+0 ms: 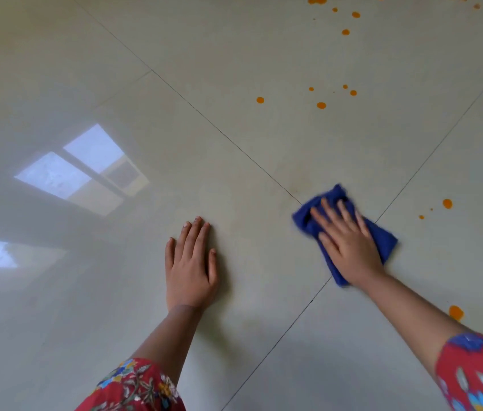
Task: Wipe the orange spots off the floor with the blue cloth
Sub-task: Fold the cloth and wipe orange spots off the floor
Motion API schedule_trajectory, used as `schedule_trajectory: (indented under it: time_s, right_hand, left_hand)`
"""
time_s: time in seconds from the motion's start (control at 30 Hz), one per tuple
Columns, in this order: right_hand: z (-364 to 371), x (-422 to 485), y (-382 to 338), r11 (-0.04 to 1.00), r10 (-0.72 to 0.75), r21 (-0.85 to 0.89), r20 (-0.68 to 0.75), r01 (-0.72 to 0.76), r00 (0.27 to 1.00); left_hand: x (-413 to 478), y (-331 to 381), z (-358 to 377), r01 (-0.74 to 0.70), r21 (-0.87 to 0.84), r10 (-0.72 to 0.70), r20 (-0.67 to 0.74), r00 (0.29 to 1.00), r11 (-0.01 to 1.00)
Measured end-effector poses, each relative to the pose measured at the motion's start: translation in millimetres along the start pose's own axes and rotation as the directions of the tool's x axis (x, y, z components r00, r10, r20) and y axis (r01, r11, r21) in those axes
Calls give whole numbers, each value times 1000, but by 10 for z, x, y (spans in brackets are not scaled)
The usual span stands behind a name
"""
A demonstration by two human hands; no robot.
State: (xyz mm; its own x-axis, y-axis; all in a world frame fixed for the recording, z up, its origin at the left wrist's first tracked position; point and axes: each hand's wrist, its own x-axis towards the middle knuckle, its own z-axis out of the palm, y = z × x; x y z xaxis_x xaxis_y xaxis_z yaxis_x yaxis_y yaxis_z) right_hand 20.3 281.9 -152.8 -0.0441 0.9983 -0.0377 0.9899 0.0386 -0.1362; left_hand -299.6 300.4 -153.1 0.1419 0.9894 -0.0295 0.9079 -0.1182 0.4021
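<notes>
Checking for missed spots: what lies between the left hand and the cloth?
Only bare floor lies between the left hand and the cloth, as the head view shows.

Open floor (234, 143) around orange spots (321, 105)

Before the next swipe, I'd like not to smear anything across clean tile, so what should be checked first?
1. Right hand pressed flat on the blue cloth: ok.
2. Left hand braced flat on the floor, away from any orange: ok.
3. Nearest orange spot, to the right of the cloth, wiped: not ok.
4. Spot beside the right forearm wiped: not ok.
5. Far cluster of spots beyond the cloth wiped: not ok.
6. Underside of the cloth clean enough to keep using: cannot tell, it is hidden.
</notes>
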Motion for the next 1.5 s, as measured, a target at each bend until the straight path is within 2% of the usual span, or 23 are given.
schedule_trajectory:
  time_s: [0.07,0.1,0.17,0.23,0.3,0.33,0.4,0.47,0.57,0.67,0.73,0.8,0.83,0.9,0.97,1.03,1.07,1.13,1.2,1.27,1.37,1.43,1.5]
  right_hand:
    - [47,373,-261,978,206,22,-58,-205,977]
    - [61,491,-461,978,206,34,-62,-204,977]
    - [106,453,-772,999,-49,-7,-25,48,999]
    - [93,126,-788,928,-371,-2,70,372,926]
    - [38,-105,-548,904,-426,32,102,425,899]
    - [22,-117,-386,943,-332,31,76,331,940]
    - [21,48,-91,1000,-9,18,2,9,1000]
    - [11,426,20,969,246,22,-55,-245,968]
    - [-19,1070,-247,940,338,65,-61,-334,939]
    - [30,1041,-767,998,43,39,-34,-41,999]
    - [68,480,-909,975,-222,6,12,222,975]
    - [51,-2,-682,956,-290,52,39,288,956]
    - [32,-88,-473,969,-237,71,15,236,971]
    - [9,54,-95,997,6,72,-13,-5,1000]
    - [-47,477,16,973,221,72,-46,-217,974]
    - [-46,801,-273,951,294,115,-57,-286,954]
    - [-4,824,-488,965,245,116,-68,-236,967]
    - [111,528,-898,997,-1,76,-66,6,998]
    - [126,9,-993,973,-226,59,13,225,974]
    - [76,-284,-715,957,-285,72,33,283,958]
    - [30,-209,-122,1000,-24,4,16,24,1000]
    - [6,-12,-3,982,189,-23,-23,-190,982]
    - [37,151,-179,955,296,3,-63,-296,953]
  left_hand:
    - [-1,-1,4,-2,8,2,3,1000,1000]
    - [0,-4,5,-2,10,2,2,1000,1000]
    - [-4,-5,3,-4,13,4,4,1000,1000]
    - [-5,-6,4,-1,13,1,10,1000,1000]
    - [-2,-6,-3,4,15,-4,15,1000,1000]
    - [5,3,-7,4,19,-5,18,1000,1000]
    - [15,23,-6,2,31,-3,17,1000,1000]
    - [10,13,-10,6,37,-6,20,1000,999]
    - [21,13,-10,5,46,-6,23,1000,999]
    - [24,14,-34,-4,50,2,29,1000,999]
    - [19,19,-45,-6,48,4,32,999,999]
    - [15,18,-42,5,49,-7,42,999,999]
    - [11,28,-38,5,55,-8,44,999,998]
    - [9,27,-30,-9,77,5,54,999,997]
    - [12,22,-18,-14,95,8,57,998,995]
    - [6,13,-5,-18,106,12,63,998,994]
    - [0,7,-5,-19,102,12,64,998,995]
    - [3,-2,-14,-15,95,10,55,998,995]
    - [10,5,-24,-15,91,9,58,998,996]
    - [4,9,-25,-16,88,11,61,998,996]
    - [13,2,-17,-24,85,19,63,998,996]
    - [14,7,-22,-38,76,34,54,998,996]
    - [4,9,-32,-79,55,75,56,996,995]
